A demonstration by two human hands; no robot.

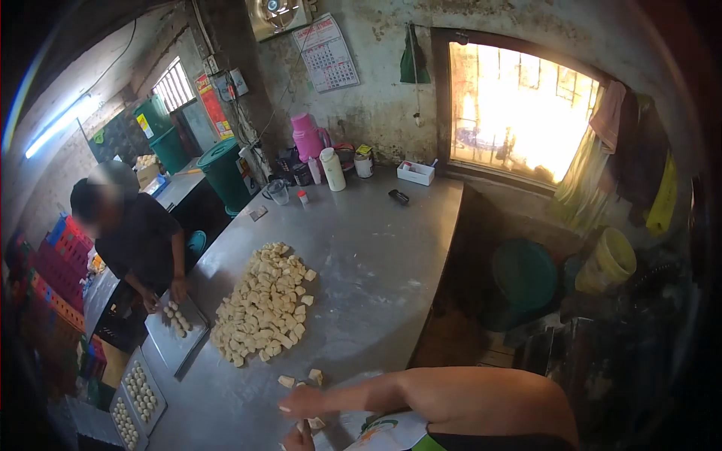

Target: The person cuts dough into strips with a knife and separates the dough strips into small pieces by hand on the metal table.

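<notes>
My right hand (pixel 302 402) reaches in from the right, low over the steel table, its fingers curled downward. Whatever lies under those fingers is hidden. Just below it my left hand (pixel 298 437) shows at the bottom edge, partly cut off, with fingers drawn together; I cannot make out what they hold. A cut dough piece (pixel 316 423) lies beside my hands. Two more, a dough chunk (pixel 286 381) and another chunk (pixel 316 376), rest just beyond the right hand. Farther up the table spreads a large heap of dough pieces (pixel 263 304).
Across the steel table (pixel 368 278), a person (pixel 139 233) handles dough balls on a tray (pixel 159 331). Filled trays (pixel 154 398) stand at the lower left. A pink jug (pixel 307 139), a cream flask (pixel 331 169) and a white box (pixel 415 174) line the far edge.
</notes>
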